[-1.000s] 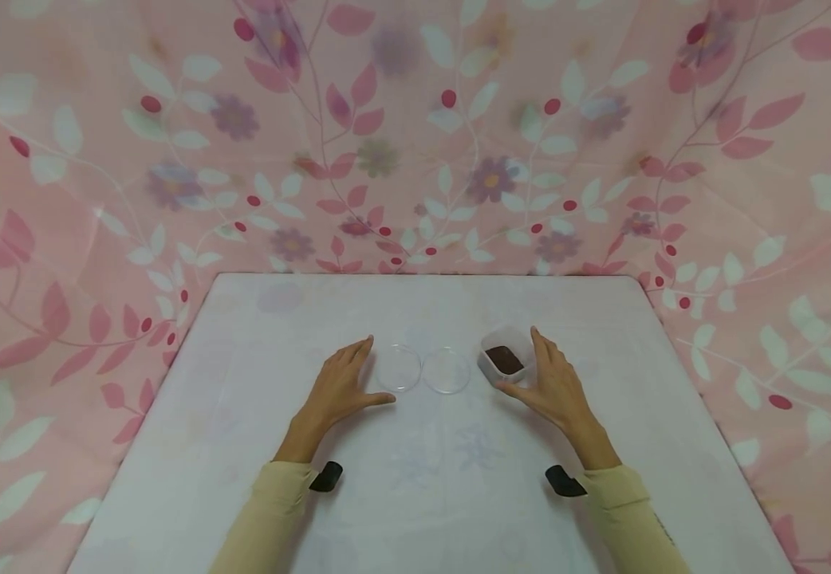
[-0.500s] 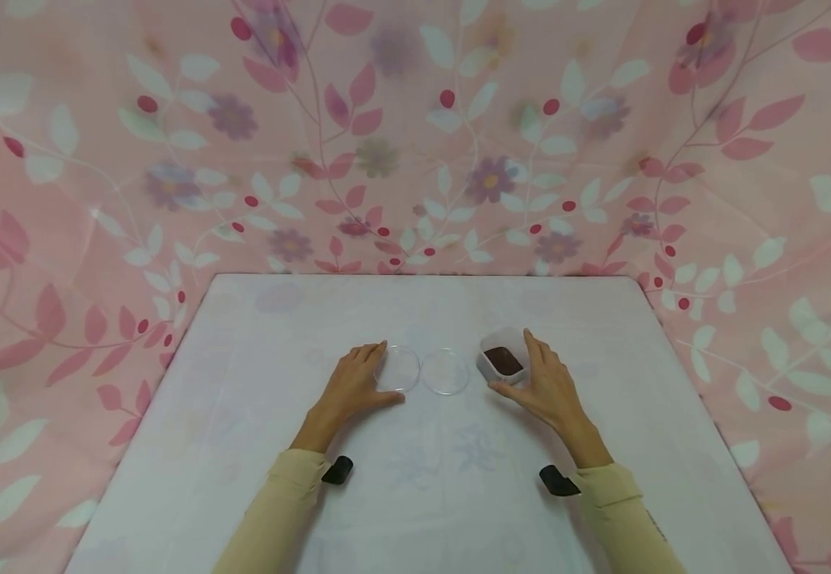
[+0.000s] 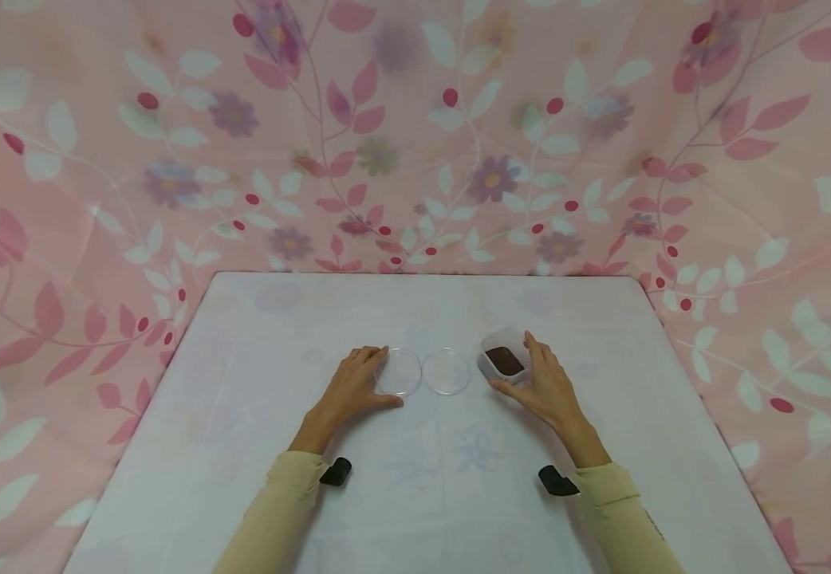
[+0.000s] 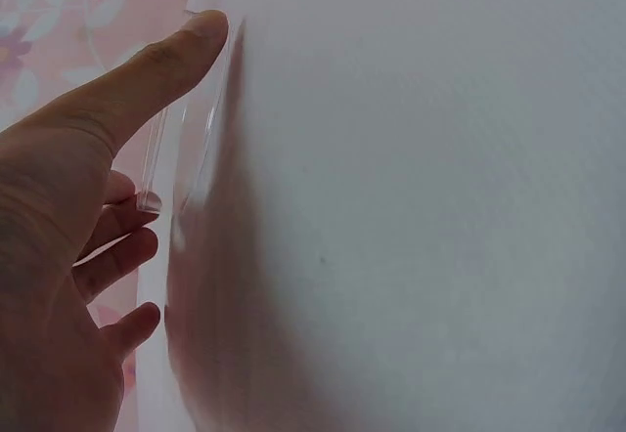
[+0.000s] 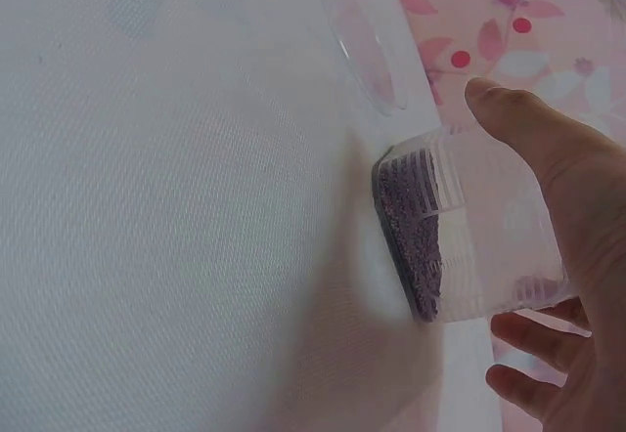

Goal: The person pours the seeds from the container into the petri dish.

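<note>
In the head view, my left hand [image 3: 352, 384] is at the left clear petri dish [image 3: 398, 372], thumb along its near rim and fingertips at its far left rim. The left wrist view shows the dish's clear edge [image 4: 149, 203] between thumb and fingers. A second clear round dish [image 3: 447, 371] lies beside it on the right. My right hand [image 3: 550, 387] holds a translucent plastic container [image 3: 489, 368] from its right side, thumb on the near side, fingers behind. Dark brown grainy material [image 5: 416, 237] fills the container's bottom.
Everything stands on a table with a white cloth [image 3: 430, 494]. A pink floral curtain [image 3: 415, 143] hangs behind the table and along both sides. Black wrist cameras [image 3: 336, 471] stick out inward from both sleeves.
My left hand has moved right and closed in on the left dish, which has shifted slightly toward me. My right hand has moved slightly left against the container.
</note>
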`<state>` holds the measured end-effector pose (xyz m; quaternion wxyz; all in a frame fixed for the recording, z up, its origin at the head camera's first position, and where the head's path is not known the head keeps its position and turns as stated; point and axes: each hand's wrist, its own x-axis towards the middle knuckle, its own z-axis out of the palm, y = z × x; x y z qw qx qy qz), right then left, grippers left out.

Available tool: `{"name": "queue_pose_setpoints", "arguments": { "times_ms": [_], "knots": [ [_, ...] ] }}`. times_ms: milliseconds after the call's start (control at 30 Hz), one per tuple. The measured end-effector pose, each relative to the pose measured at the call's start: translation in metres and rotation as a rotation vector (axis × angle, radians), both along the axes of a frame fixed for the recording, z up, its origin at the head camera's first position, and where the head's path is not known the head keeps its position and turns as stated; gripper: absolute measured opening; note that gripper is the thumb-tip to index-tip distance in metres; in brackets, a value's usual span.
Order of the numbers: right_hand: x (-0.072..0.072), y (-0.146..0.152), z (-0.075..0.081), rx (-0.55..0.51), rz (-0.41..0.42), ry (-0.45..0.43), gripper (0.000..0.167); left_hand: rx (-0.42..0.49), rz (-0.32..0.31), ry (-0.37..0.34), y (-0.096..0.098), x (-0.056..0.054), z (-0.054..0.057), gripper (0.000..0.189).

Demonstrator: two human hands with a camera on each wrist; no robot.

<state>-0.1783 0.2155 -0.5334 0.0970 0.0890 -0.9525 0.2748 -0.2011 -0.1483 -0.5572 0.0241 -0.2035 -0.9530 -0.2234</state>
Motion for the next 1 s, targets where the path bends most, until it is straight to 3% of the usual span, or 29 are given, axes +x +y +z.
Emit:
{"name": "queue_pose_setpoints", "arguments": {
  "times_ms": [200,433,767,1000],
  "knots": [
    [-0.002,0.002,-0.005,-0.085,-0.011,-0.058,0.112,0.013,0.001,0.002,-0.006,0.0,-0.008,0.1],
    [-0.003,0.001,-0.006,-0.196,0.006,-0.063,0.108,0.035,-0.005,0.023,-0.007,0.002,-0.008,0.096],
    [-0.004,-0.001,-0.005,-0.249,0.01,-0.072,0.105,0.035,0.004,0.022,-0.008,0.001,-0.011,0.096],
    [-0.006,-0.003,-0.003,-0.257,0.014,-0.021,0.104,0.035,0.004,0.006,-0.008,0.001,-0.011,0.097]
  ]
}}
